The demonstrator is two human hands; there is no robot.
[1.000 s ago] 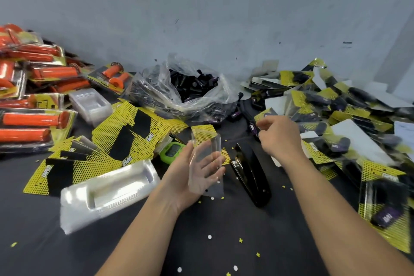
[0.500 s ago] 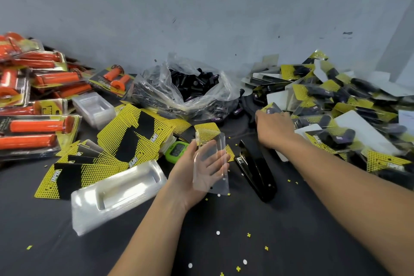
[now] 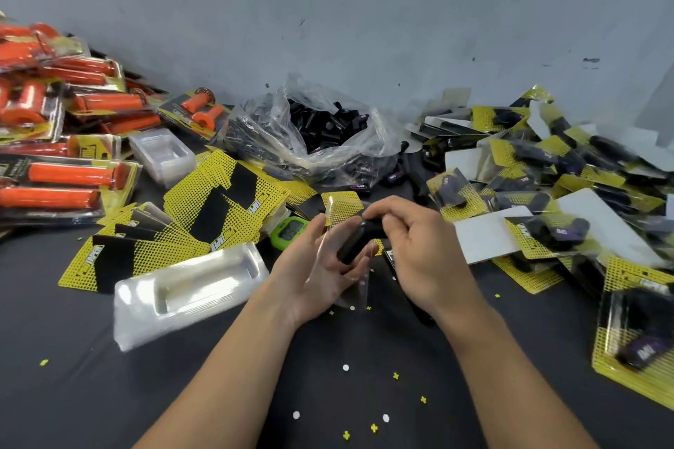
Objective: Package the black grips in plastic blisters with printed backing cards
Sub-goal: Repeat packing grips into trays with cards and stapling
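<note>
My left hand (image 3: 310,270) holds a clear plastic blister (image 3: 355,284) upright in its palm at the centre of the table. My right hand (image 3: 419,248) pinches a black grip (image 3: 355,241) and holds it against the blister's open face. Yellow-and-black backing cards (image 3: 219,208) lie fanned out to the left. A stack of empty blisters (image 3: 182,292) lies in front of the cards. A clear bag of loose black grips (image 3: 321,131) sits at the back centre.
Packaged orange grips (image 3: 62,142) are piled at the left. Finished black-grip packs (image 3: 547,193) are heaped at the right. A green device (image 3: 288,230) and a black stapler (image 3: 392,257), mostly hidden by my right hand, lie near my hands. Paper punch bits dot the dark table (image 3: 346,368).
My right hand came back from the pile at the right with a black grip and brought it to the blister in my left hand.
</note>
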